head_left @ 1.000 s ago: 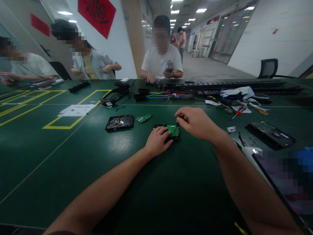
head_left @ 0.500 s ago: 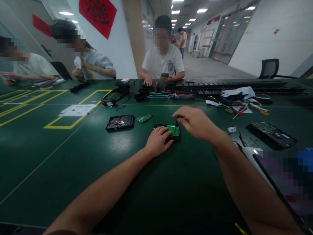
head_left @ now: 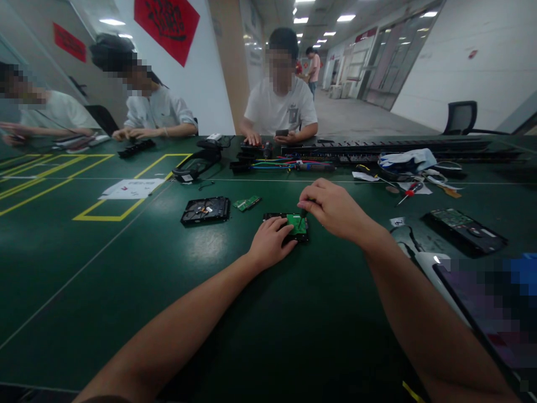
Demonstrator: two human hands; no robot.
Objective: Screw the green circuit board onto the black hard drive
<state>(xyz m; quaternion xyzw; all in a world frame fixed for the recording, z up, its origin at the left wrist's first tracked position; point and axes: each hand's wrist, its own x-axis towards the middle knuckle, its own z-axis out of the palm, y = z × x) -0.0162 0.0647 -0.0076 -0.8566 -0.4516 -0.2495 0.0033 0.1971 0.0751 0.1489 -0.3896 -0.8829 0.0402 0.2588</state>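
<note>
Left hand: no visible shift; your left hand (head_left: 271, 242) presses flat, fingers spread, over the hard drive (head_left: 304, 240), pinning it to the table.
Hard drive: table middle, under your left fingers; green board (head_left: 296, 222) up.
Screwdriver: near upright, tip at the board; whether it's seated in a screw, can't tell.
Right hand: just changed; your right hand (head_left: 331, 206) has come up slightly, fingertips closed around the screwdriver (head_left: 302, 214), less handle showing.
Meaning: probably a fresh turn at the same spot; drive looks held steady enough.
Surface left: green table (head_left: 201, 319), yellow tape outline (head_left: 96, 218), white papers (head_left: 133, 189), second drive (head_left: 205, 210), loose green board (head_left: 247, 202).
Surface middle: coloured cables (head_left: 277, 164) beyond your hands.
Surface right: red-handled screwdriver (head_left: 411, 192), third drive (head_left: 465, 230) lying board up, dark-screened device (head_left: 465, 302) nearest you.
Room left: two seated co-workers; the nearer one's hands (head_left: 140, 133) are now down at a black strip (head_left: 136, 148); red poster (head_left: 170, 25).
Room middle: co-worker opposite (head_left: 281, 106), phone-like thing (head_left: 282, 133) in hand; someone in pink (head_left: 314, 68) standing far back.
Room right: glass doors (head_left: 386, 67), black chair (head_left: 461, 117).
</note>
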